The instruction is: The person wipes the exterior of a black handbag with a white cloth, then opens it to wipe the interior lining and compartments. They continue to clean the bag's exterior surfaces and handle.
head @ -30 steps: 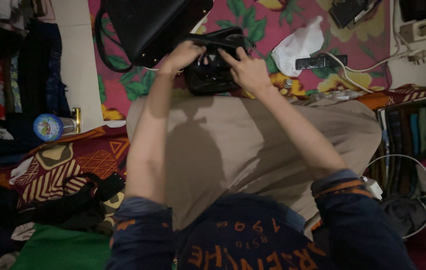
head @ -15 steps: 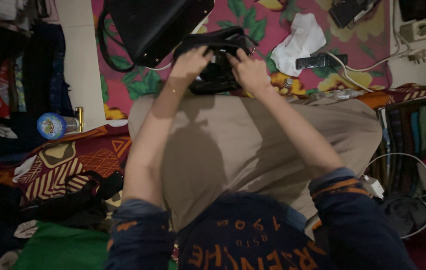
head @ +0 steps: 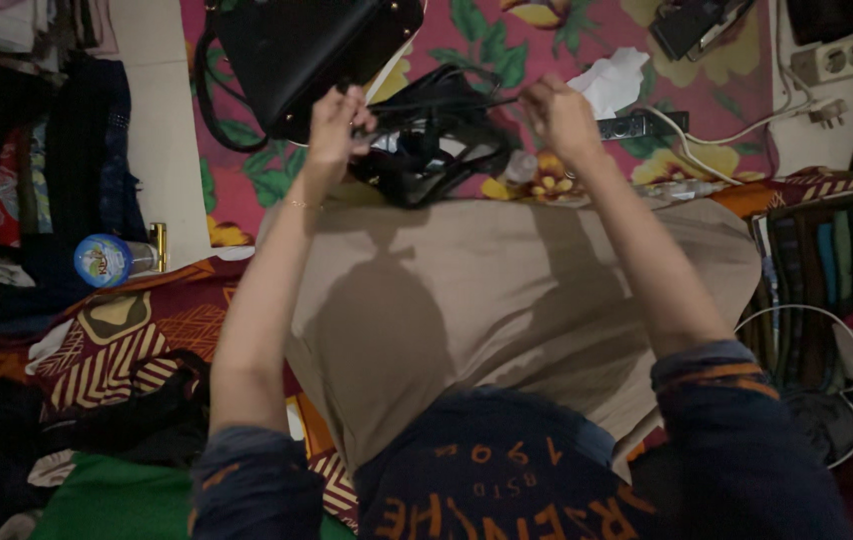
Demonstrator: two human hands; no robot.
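Head view, looking down over our lap. Our left hand (head: pixel 335 118) and our right hand (head: pixel 559 112) are both raised above the knees, and between them we hold a small black bag (head: pixel 425 150) stretched out sideways. The left hand is closed, pinching the bag's strap or edge at its left end; the right hand is closed likewise on the thin black strap at the right end. The bag hangs just above the far edge of the beige cloth (head: pixel 507 300) that covers our lap, with the floral mat (head: pixel 517 40) beneath it. We cannot tell whether the bag's mouth is open, since its folds are dark.

Just behind the left hand a larger black handbag (head: pixel 297 50) lies on the floral mat, its loop handle trailing to the left. Near the right hand we see a crumpled white tissue (head: pixel 612 82), a dark remote control (head: pixel 637 125) and a white cable (head: pixel 707 150) running toward a white power strip (head: pixel 837 55). Well to the left, a can with a blue lid (head: pixel 105 260) lies on its side beside a patterned red cloth (head: pixel 127 340).
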